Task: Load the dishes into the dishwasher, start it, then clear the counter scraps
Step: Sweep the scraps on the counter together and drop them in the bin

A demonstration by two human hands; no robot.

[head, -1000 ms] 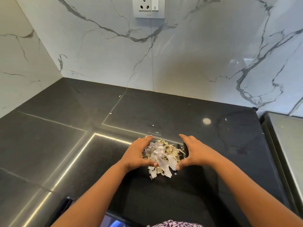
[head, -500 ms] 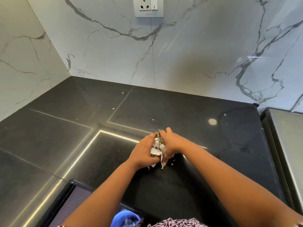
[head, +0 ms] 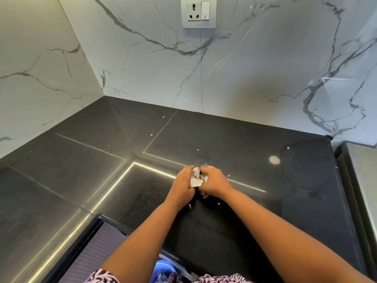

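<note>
- The left hand [head: 182, 185] and the right hand [head: 214, 183] are pressed together over the middle of the black bench [head: 81, 164], fingers curled inward around a bunch of pale scraps [head: 196, 179].
- The scraps sit between the two palms; a whitish piece pokes up out of the gap between the hands, and the rest of the bunch is hidden by the fingers.
- A few small loose bits [head: 218, 203] lie on the bench just near of the hands, and more specks [head: 151, 135] are scattered farther off toward the wall.
- A blue bin [head: 164, 269] shows at the near edge, below the bench and between the forearms, with pale material in it.
- A white wall socket [head: 199, 12] sits high on the marble wall [head: 265, 68] at the far side.
- A grey metal surface [head: 363, 170] adjoins the bench on the right.
</note>
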